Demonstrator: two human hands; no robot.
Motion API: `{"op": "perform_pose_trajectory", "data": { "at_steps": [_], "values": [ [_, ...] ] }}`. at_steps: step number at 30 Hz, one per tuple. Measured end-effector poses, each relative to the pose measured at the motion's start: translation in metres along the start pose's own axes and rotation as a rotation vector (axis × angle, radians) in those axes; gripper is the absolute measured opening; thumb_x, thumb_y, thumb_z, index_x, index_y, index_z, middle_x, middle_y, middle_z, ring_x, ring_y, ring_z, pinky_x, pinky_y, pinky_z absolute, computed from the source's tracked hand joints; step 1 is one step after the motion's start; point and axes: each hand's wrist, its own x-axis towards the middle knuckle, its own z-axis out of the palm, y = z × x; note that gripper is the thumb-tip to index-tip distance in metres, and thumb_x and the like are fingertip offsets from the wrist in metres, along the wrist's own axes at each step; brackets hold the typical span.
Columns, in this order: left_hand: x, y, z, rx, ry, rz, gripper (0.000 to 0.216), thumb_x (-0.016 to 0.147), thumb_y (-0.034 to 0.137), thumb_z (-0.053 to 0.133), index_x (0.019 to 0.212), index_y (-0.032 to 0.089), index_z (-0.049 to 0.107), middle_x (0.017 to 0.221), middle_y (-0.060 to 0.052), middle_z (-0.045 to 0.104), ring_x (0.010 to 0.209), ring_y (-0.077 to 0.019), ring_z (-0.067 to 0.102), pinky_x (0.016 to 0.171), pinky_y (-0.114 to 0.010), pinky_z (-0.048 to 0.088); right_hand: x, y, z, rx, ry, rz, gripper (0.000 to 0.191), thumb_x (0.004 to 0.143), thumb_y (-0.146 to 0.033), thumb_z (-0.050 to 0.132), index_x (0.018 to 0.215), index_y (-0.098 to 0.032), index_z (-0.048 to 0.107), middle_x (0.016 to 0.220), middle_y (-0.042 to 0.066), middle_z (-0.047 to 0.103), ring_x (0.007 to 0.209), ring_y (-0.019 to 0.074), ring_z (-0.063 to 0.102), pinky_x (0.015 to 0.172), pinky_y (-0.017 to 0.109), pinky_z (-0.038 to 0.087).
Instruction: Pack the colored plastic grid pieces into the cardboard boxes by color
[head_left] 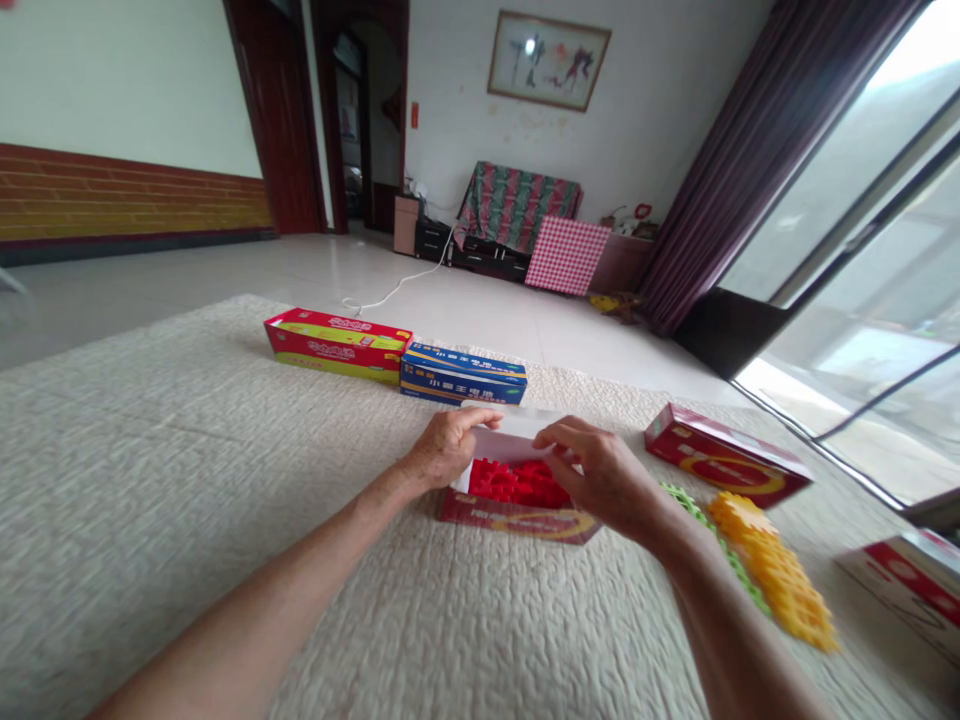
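Note:
A dark red cardboard box (517, 520) sits open on the cream textured cover in front of me. Red interlocking plastic pieces (517, 483) lie inside it. Its white-lined lid (514, 425) stands raised at the far side. My left hand (446, 447) is closed at the lid's left end, thumb and index finger pinching near the edge. At the right end, my right hand (596, 465) has curled fingers on the lid and box corner. That hand hides part of the right side of the box.
Beyond the box stand a blue box (463, 375) and a red-and-yellow box (337, 345). To the right lie another dark red box (724, 455), yellow plastic pieces (772, 570) and green ones (716, 540). A red-and-white carton (907, 580) is at the right edge.

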Motion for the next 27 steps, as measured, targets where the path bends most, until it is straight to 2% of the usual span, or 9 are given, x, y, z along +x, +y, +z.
{"op": "perform_pose_trajectory", "data": {
  "at_steps": [4, 11, 13, 15, 18, 20, 22, 25, 27],
  "values": [
    [0.0, -0.002, 0.001, 0.007, 0.014, 0.024, 0.055, 0.065, -0.003, 0.036, 0.106, 0.017, 0.068, 0.101, -0.003, 0.073, 0.102, -0.0151, 0.065, 0.098, -0.03, 0.046, -0.018, 0.018, -0.011, -0.08, -0.03, 0.055, 0.022, 0.085, -0.016, 0.045, 0.085, -0.021, 0.067, 0.077, 0.002, 0.068, 0.07, 0.0141, 0.061, 0.066, 0.028, 0.045],
    [0.0, -0.001, 0.001, 0.009, 0.002, 0.011, 0.053, 0.067, -0.002, 0.037, 0.106, 0.016, 0.068, 0.101, -0.003, 0.073, 0.101, -0.0148, 0.065, 0.096, -0.029, 0.048, -0.029, 0.023, -0.001, -0.164, -0.145, 0.015, 0.023, 0.085, -0.015, 0.044, 0.078, -0.021, 0.065, 0.068, 0.0, 0.065, 0.067, 0.0143, 0.059, 0.066, 0.029, 0.041],
    [0.0, 0.004, -0.002, 0.003, 0.013, 0.016, 0.052, 0.068, -0.001, 0.037, 0.106, 0.015, 0.068, 0.102, -0.003, 0.073, 0.101, -0.0153, 0.066, 0.096, -0.029, 0.048, -0.031, 0.022, -0.004, -0.113, -0.07, 0.008, 0.024, 0.086, -0.017, 0.042, 0.082, -0.021, 0.065, 0.071, 0.001, 0.067, 0.069, 0.0147, 0.06, 0.068, 0.03, 0.043],
    [0.002, 0.009, -0.007, -0.003, 0.053, 0.014, 0.049, 0.07, 0.0, 0.037, 0.105, 0.015, 0.068, 0.102, -0.004, 0.073, 0.102, -0.0159, 0.065, 0.097, -0.029, 0.048, -0.034, 0.024, -0.009, -0.052, 0.086, 0.043, 0.023, 0.088, -0.021, 0.042, 0.088, -0.021, 0.065, 0.08, 0.003, 0.069, 0.074, 0.0162, 0.063, 0.071, 0.031, 0.045],
    [0.007, 0.007, -0.021, 0.018, 0.211, -0.034, 0.044, 0.073, 0.003, 0.038, 0.103, 0.015, 0.069, 0.105, -0.004, 0.072, 0.105, -0.017, 0.064, 0.1, -0.03, 0.046, -0.038, 0.038, -0.01, 0.022, 0.343, 0.185, 0.024, 0.086, -0.028, 0.043, 0.094, -0.02, 0.064, 0.093, 0.007, 0.07, 0.082, 0.0193, 0.064, 0.073, 0.033, 0.048],
    [0.01, -0.004, -0.032, 0.046, 0.318, -0.118, 0.043, 0.071, 0.003, 0.041, 0.102, 0.016, 0.069, 0.104, -0.004, 0.073, 0.102, -0.0174, 0.065, 0.099, -0.031, 0.046, -0.041, 0.054, -0.004, 0.089, 0.427, 0.301, 0.025, 0.083, -0.03, 0.045, 0.094, -0.02, 0.065, 0.092, 0.007, 0.07, 0.082, 0.0203, 0.065, 0.071, 0.034, 0.05],
    [0.01, -0.019, -0.041, 0.027, 0.35, -0.294, 0.041, 0.067, 0.003, 0.047, 0.098, 0.018, 0.07, 0.094, -0.003, 0.074, 0.088, -0.017, 0.069, 0.088, -0.03, 0.052, -0.044, 0.071, 0.006, 0.192, 0.467, 0.414, 0.026, 0.08, -0.031, 0.047, 0.094, -0.02, 0.065, 0.089, 0.007, 0.07, 0.079, 0.0205, 0.065, 0.068, 0.034, 0.051],
    [0.001, -0.036, -0.043, -0.235, 0.204, -0.722, 0.042, 0.063, 0.005, 0.055, 0.1, 0.018, 0.069, 0.074, 0.0, 0.073, 0.051, -0.0117, 0.062, 0.054, -0.022, 0.051, -0.05, 0.087, 0.023, 0.391, 0.558, 0.549, 0.031, 0.078, -0.037, 0.051, 0.1, -0.019, 0.064, 0.092, 0.008, 0.069, 0.078, 0.0214, 0.065, 0.064, 0.034, 0.051],
    [-0.008, -0.038, -0.037, -0.331, 0.136, -0.796, 0.036, 0.064, 0.01, 0.061, 0.099, 0.015, 0.068, 0.06, 0.0, 0.069, 0.044, -0.0133, 0.059, 0.045, -0.022, 0.046, -0.054, 0.089, 0.032, 0.578, 0.622, 0.594, 0.039, 0.078, -0.044, 0.054, 0.105, -0.018, 0.062, 0.095, 0.01, 0.069, 0.081, 0.0223, 0.065, 0.063, 0.034, 0.052]
  ]
}}
